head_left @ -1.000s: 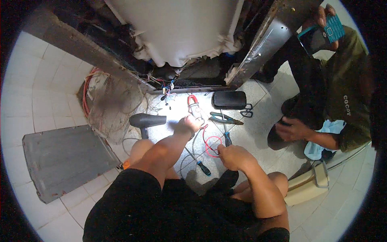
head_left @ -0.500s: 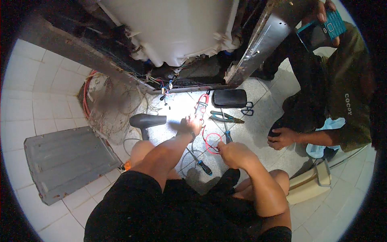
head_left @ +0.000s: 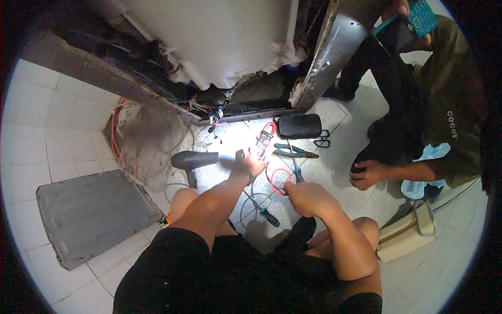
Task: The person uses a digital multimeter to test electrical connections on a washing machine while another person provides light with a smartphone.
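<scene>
My left hand (head_left: 253,163) is closed round the lower end of a red and grey clamp meter (head_left: 265,139) lying on the brightly lit floor. To its right, my right hand (head_left: 311,199) is closed on a looped red test lead (head_left: 273,181); its fingertips are partly hidden. A blue-and-black screwdriver (head_left: 298,175) lies just beyond the right hand. Between my arms lies a second screwdriver (head_left: 270,217). Pliers (head_left: 296,152) with dark teal handles and a black zip case (head_left: 299,126) sit right of the meter.
An opened appliance (head_left: 204,44) with loose wires (head_left: 216,116) stands ahead. A dark hairdryer (head_left: 193,159), a grey metal panel (head_left: 99,217) and a mesh guard (head_left: 149,138) lie left. A co-worker's hand (head_left: 370,175) rests at right; their other holds a teal-cased phone (head_left: 408,26). A cream part (head_left: 408,235) lies lower right.
The view has shifted slightly. My left hand stays at the meter's lower end, with its fingers a little rearranged. The right hand keeps its hold on the red lead.
</scene>
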A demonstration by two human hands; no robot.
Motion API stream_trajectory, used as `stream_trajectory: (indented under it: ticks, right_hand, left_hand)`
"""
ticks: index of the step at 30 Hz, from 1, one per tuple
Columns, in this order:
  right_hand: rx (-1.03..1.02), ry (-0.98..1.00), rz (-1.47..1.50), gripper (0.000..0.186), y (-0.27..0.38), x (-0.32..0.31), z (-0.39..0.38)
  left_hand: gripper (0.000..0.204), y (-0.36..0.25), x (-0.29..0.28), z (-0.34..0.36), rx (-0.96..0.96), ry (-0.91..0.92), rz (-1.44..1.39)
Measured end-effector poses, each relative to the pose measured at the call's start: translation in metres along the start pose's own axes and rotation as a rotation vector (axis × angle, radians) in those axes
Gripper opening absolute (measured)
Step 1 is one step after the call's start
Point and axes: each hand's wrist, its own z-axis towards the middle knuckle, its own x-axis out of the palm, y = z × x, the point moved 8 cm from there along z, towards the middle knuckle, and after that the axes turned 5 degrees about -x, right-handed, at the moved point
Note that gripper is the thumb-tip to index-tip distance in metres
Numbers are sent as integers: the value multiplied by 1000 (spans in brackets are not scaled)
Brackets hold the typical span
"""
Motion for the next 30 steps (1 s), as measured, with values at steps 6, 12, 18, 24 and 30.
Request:
stream_trajectory:
  ticks: [6,12,18,24,30]
  right_hand:
    - [-71,-104,23,26,-15,9,-5]
    - [44,160,-29,28,6,-1,7]
    - [-42,128,-44,25,21,1,20]
    - [58,167,-87,21,5,4,18]
    - [-109,224,-20,25,33,15,42]
  left_hand:
    - [39,-1,4,14,-287,249,-578]
    - [22,51,61,13,-509,388,-652]
    - [21,75,60,15,-520,346,-663]
    - [28,17,27,13,-319,208,-493]
    - [12,56,79,-11,-708,501,-1386]
